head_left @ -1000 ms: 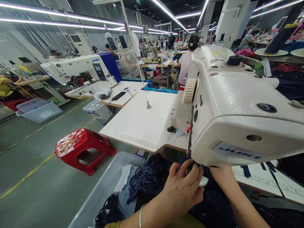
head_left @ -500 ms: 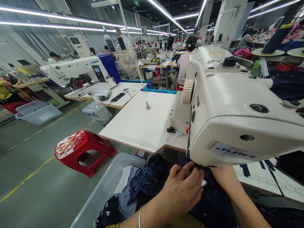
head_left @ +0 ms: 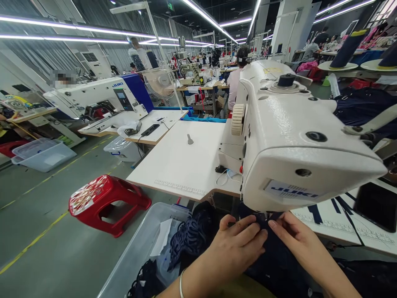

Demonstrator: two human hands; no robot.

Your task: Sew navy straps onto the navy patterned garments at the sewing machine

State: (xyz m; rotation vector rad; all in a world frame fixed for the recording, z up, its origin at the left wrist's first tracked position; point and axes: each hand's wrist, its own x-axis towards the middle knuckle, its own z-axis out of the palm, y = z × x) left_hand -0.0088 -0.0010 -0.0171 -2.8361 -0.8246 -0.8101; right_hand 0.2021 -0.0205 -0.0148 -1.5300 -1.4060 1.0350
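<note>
Beneath the head of a white JUKI sewing machine (head_left: 310, 124), both of my hands are at a piece of dark navy fabric (head_left: 273, 260). My left hand (head_left: 237, 244), with a bangle at the wrist, curls its fingers over the fabric at the left of the needle area. The fabric's edge is pinched between thumb and fingers of my right hand (head_left: 296, 234), close under the machine head. The needle and presser foot are mostly hidden by the head and my fingers. The cloth hangs down toward my lap.
A clear plastic bin (head_left: 136, 248) at lower left holds bundled navy straps (head_left: 189, 236). A red stool (head_left: 108, 203) stands on the floor beyond it. On the white tabletop (head_left: 173, 161) lies a small grey metal piece (head_left: 190, 140). Navy strips (head_left: 315, 214) and a black phone-like slab (head_left: 380, 206) lie at right.
My right hand has come out from behind the machine head and now shows its pinching fingers. A white object by my left fingers is no longer visible. The view has shifted slightly.
</note>
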